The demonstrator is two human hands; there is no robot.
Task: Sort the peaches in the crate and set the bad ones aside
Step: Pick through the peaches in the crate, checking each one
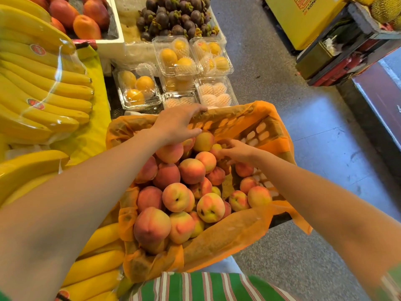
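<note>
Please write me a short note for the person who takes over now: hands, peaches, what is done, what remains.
Left hand: open, lying on the peaches at the far end, one fingertip at the orange liner.
Right hand: fingers curled round a small peach, far end too.
The fruit lies piled in the crate.
Done: no set-aside fruit in view.
To do: check the pile, remove bad ones.

**Operator:** How many crates?

**Inspector:** You have one crate point(263, 131) with one orange liner point(227, 240). Two hands are noted: your left hand point(175, 127) and your right hand point(236, 152).

**Operator:** Peaches?

**Inspector:** You show upward of twenty peaches point(192, 170) on top. Those buried beneath cannot be counted.

**Operator:** And the other stock?

**Inspector:** Six clear boxes point(178, 55). At least five mangoes point(86, 27). Your mangosteens point(173, 16) and bananas point(54, 83) are too heaped for a firm count.
</note>
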